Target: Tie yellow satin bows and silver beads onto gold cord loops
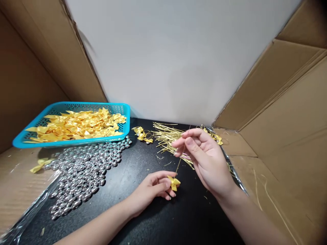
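Note:
Between the thumb and fingers of my left hand (157,185) is a small yellow ribbon bow (174,183), held low over the black table. A thin gold tie (178,165) rises from the bow toward my right hand (204,154). My right hand is raised above and to the right, its thumb and fingertips closed around the upper part of that tie. Behind the right hand lies a loose bundle of gold ties (166,136), partly covered by it. Left of the bundle are a few finished-looking bows with wire loops (143,135).
A blue basket (127,119) heaped with yellow bows (81,124) stands at the back left. Many silver beads (84,170) spread in front of it, with a single yellow bow (41,165) beside them. Cardboard walls (286,102) flank both sides; a white panel (178,61) closes the back.

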